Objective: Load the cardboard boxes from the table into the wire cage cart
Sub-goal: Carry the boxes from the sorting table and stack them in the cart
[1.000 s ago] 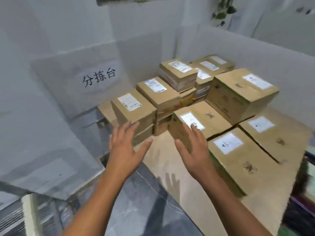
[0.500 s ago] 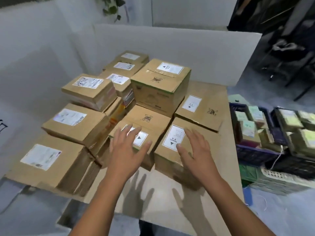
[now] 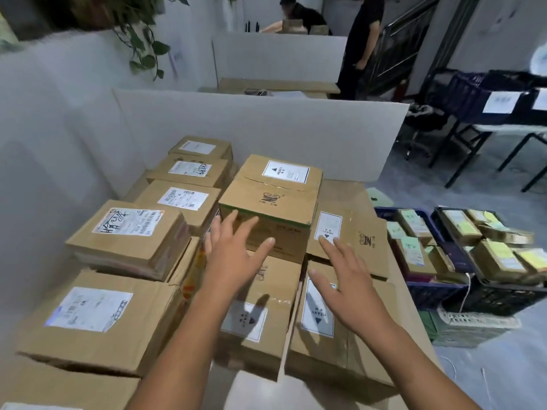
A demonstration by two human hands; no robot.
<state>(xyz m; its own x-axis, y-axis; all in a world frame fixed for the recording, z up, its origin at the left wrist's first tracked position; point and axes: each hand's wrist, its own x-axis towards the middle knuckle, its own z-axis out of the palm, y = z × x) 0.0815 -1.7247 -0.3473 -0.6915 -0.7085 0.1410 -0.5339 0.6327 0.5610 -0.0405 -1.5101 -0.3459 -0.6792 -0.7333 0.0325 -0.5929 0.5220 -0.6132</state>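
The tall brown cardboard box (image 3: 275, 199), with a white HEAVY label on top, stands on the tan table (image 3: 344, 187) among flatter brown cartons (image 3: 127, 241). The left hand (image 3: 233, 255) hides its lower front. Both hands are spread flat and grip nothing, the right hand (image 3: 346, 276) over cartons further right; contact is unclear.

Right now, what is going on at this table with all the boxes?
A person reaches over a table packed with labelled cardboard boxes. The left hand is spread at the front of the tall box with a HEAVY label; the right hand is open above the flat boxes beside it. Neither hand grips anything yet, so no box is lifted.
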